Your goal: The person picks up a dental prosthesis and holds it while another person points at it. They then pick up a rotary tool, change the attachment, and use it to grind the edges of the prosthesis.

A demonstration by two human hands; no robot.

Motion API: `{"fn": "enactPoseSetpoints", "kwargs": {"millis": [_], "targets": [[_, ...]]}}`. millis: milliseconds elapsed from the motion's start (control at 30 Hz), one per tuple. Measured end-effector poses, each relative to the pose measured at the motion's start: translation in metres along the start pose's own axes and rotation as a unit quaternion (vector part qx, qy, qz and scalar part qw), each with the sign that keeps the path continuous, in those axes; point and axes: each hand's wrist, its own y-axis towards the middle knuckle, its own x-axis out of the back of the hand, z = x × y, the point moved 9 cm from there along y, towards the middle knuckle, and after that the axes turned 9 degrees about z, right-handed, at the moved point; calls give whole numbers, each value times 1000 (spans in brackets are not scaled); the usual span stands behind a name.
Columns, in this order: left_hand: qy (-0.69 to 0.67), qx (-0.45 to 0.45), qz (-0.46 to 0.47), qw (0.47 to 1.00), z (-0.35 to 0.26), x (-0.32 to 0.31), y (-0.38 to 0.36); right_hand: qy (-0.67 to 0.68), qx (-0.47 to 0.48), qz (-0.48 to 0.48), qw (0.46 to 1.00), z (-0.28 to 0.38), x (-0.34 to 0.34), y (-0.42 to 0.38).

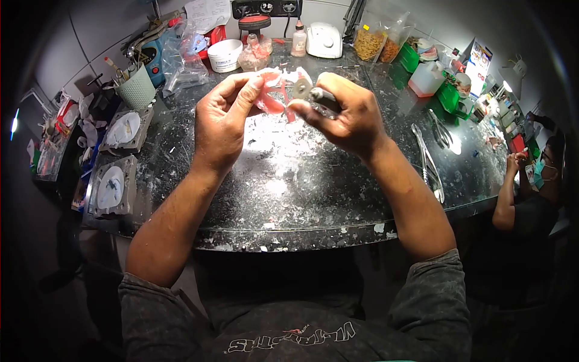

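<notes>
My left hand [222, 123] pinches a pink acrylic denture piece [271, 104] between thumb and fingers, over the far middle of the bench. Bright light washes out part of its upper edge. In my right hand [354, 114] is a rotary handpiece [325, 99], its grip wrapped by my fingers. At the handpiece's tip a round grey disc [301, 90] faces the denture piece, right at its edge. My right thumb lies close under the disc, near a pink strip of the piece.
Two metal flasks [109, 186] with white plaster lie at the left edge. Behind them stands a tool cup [136, 90]. A white tub [225, 55] and dropper bottle [298, 39] line the back. Long pliers [427, 163] lie right. A masked co-worker [537, 181] sits far right.
</notes>
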Motion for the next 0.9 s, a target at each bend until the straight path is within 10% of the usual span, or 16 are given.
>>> {"fn": "enactPoseSetpoints", "kwargs": {"millis": [900], "targets": [[128, -40, -6, 991, -18, -2, -5, -64, -122, 87, 987, -15, -17, -1]]}}
